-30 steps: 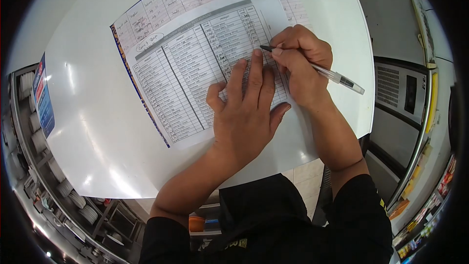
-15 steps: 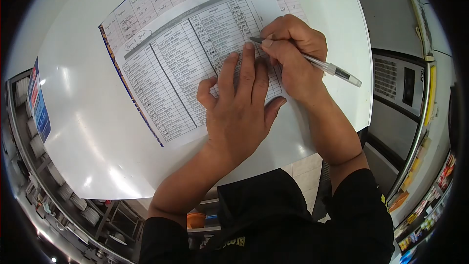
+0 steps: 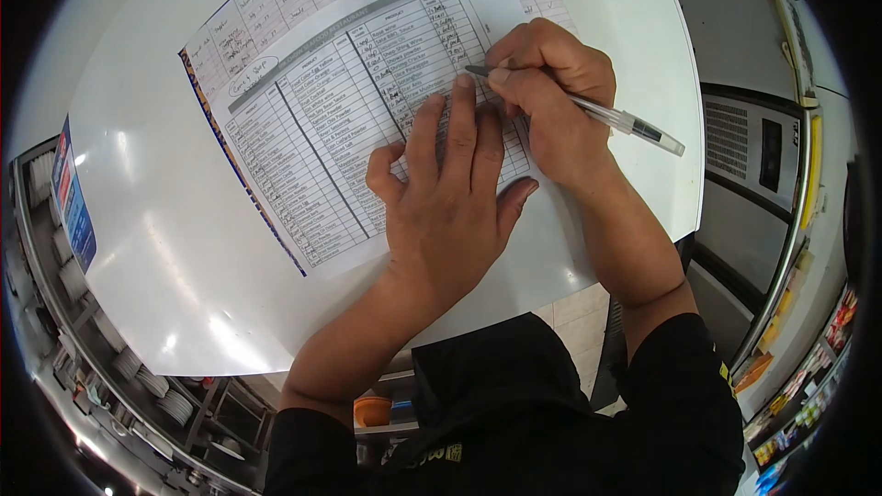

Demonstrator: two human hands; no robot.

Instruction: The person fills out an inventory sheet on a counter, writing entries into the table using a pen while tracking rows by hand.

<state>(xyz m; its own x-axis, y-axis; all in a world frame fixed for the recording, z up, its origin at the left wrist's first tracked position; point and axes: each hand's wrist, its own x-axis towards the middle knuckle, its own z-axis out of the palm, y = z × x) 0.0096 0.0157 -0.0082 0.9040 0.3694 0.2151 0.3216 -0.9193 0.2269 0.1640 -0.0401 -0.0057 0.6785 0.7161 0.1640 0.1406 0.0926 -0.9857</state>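
A printed product list [image 3: 317, 152] with handwritten entries in its columns lies on a white table. My left hand [image 3: 446, 188] rests flat on it, fingers stretched and somewhat spread, covering the lower right of the table of products. In my right hand [image 3: 560, 96] is a clear pen [image 3: 629, 123] with a cap on its rear end. Its dark tip is at the right-hand columns, just above my left middle fingertip; whether it touches the paper I cannot tell. Under the list is a notebook [image 3: 253, 14] with ruled, handwritten pages and a patterned cover edge.
The white table [image 3: 147, 248] has a blue printed sheet [image 3: 75, 197] at its left edge. Shelves with stacked white plates [image 3: 175, 407] stand at left. A steel appliance [image 3: 749, 142] with a vent is on the right. An orange bowl [image 3: 372, 411] sits below the table.
The view has shifted slightly. My right hand still grips the pen, its tip at almost the same spot, and my left hand stays on the list.
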